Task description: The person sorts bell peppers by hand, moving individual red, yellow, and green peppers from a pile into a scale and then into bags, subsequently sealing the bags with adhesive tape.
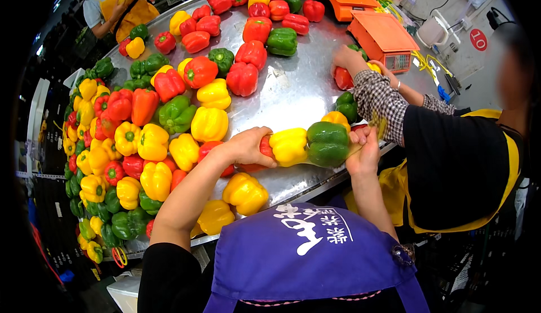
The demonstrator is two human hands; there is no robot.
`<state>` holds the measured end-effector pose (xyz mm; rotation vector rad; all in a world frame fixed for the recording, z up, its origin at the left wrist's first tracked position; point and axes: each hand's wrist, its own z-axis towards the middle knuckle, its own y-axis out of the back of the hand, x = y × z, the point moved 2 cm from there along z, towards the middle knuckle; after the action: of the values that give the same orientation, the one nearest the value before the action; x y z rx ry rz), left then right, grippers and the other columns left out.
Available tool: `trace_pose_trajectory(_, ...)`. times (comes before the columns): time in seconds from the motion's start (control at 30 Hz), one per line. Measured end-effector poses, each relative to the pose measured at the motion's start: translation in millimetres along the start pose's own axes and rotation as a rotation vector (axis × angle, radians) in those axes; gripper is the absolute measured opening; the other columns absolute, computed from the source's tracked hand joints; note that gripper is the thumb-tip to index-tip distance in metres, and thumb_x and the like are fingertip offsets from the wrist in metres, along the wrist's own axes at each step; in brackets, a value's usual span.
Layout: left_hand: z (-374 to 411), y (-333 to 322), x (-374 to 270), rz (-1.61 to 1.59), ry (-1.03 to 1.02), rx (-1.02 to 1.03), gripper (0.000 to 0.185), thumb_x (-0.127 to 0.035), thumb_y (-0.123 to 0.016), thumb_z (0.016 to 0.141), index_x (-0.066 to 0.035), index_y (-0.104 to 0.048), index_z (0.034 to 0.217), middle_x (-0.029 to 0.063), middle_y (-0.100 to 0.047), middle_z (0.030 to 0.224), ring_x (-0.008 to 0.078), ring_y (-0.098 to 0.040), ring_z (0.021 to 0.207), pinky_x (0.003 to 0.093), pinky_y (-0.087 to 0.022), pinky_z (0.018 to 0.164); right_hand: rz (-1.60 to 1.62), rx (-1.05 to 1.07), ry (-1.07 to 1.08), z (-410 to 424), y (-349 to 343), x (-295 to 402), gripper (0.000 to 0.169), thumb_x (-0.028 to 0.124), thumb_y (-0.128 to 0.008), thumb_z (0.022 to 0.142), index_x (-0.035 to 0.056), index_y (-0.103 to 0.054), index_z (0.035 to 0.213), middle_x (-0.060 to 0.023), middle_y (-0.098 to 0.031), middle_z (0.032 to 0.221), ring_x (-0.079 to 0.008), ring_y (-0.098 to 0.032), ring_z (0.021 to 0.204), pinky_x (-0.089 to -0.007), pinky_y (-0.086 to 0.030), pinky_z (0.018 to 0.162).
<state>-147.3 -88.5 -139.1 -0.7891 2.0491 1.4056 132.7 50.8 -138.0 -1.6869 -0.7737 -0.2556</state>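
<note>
In front of my purple apron, a yellow bell pepper [288,147] and a green bell pepper [328,144] lie in a row inside a fine mesh net. My left hand [248,147] grips a red bell pepper [266,146] at the left end of that row. At the other end, the gathered net [354,149] is pinched in the fingers of my right hand [364,152]. Just behind the row sit an orange-yellow pepper [337,119] and another green pepper [346,107]. Below my left wrist, a loose yellow pepper [245,194] rests near the table edge.
A large heap of mixed bell peppers [127,139] covers the left of the metal table [283,91]. Two orange scales [384,32] stand at the far right. Close on my right, a co-worker's hands [348,59] handle peppers. Another person [122,6] stands across the table.
</note>
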Motion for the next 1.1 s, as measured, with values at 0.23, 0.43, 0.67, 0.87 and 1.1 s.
trace_pose_trajectory(0.23, -10, -24, -45, 0.354, 0.005, -0.193, 0.103, -0.067, -0.079, 0.067, -0.003, -0.047, 0.142, 0.0210, -0.064, 0.115, 0.0365, -0.060, 0.111, 0.0479, -0.044, 0.099, -0.090, -0.106, 0.056, -36, 27, -7, 0.038, 0.036, -0.041, 0.110, 0.0123, -0.045, 0.080, 0.0008, -0.037, 0.072, -0.0135, -0.036, 0.068, -0.0303, -0.040, 0.072)
trace_pose_trajectory(0.43, 4, -35, -31, 0.410, -0.127, -0.197, 0.096, -0.067, -0.076, 0.071, -0.003, -0.050, 0.138, 0.0207, -0.066, 0.108, 0.0378, -0.062, 0.104, 0.0479, -0.048, 0.092, -0.061, -0.223, -0.016, -45, 62, -14, 0.039, 0.039, -0.041, 0.109, 0.0123, -0.046, 0.081, 0.0010, -0.039, 0.071, -0.0147, -0.040, 0.069, -0.0315, -0.043, 0.076)
trace_pose_trajectory(0.67, 6, -26, -49, 0.375, -0.009, -0.101, 0.106, -0.066, -0.078, 0.070, -0.006, -0.039, 0.148, 0.0257, -0.063, 0.111, 0.0385, -0.062, 0.102, 0.0484, -0.048, 0.091, 0.071, -0.281, -0.067, -17, 82, -24, 0.041, 0.042, -0.037, 0.109, 0.0142, -0.046, 0.081, 0.0026, -0.037, 0.065, -0.0125, -0.040, 0.066, -0.0269, -0.042, 0.068)
trace_pose_trajectory(0.87, 21, -61, -88, 0.585, -0.279, -0.245, 0.111, -0.058, -0.083, 0.066, -0.009, -0.035, 0.153, 0.0196, -0.058, 0.117, 0.0364, -0.060, 0.105, 0.0496, -0.048, 0.090, 0.193, -0.321, -0.148, -15, 89, -25, 0.042, 0.043, -0.042, 0.108, 0.0149, -0.043, 0.077, 0.0040, -0.031, 0.060, -0.0115, -0.035, 0.058, -0.0249, -0.041, 0.058)
trace_pose_trajectory(1.1, 30, -57, -85, 0.514, -0.090, -0.058, 0.106, -0.052, -0.088, 0.060, -0.010, -0.043, 0.146, 0.0153, -0.062, 0.112, 0.0343, -0.060, 0.108, 0.0534, -0.050, 0.085, 0.158, -0.255, -0.167, -9, 99, -32, 0.034, 0.042, -0.053, 0.104, 0.0159, -0.049, 0.083, 0.0044, -0.033, 0.060, -0.0103, -0.037, 0.056, -0.0260, -0.040, 0.057)
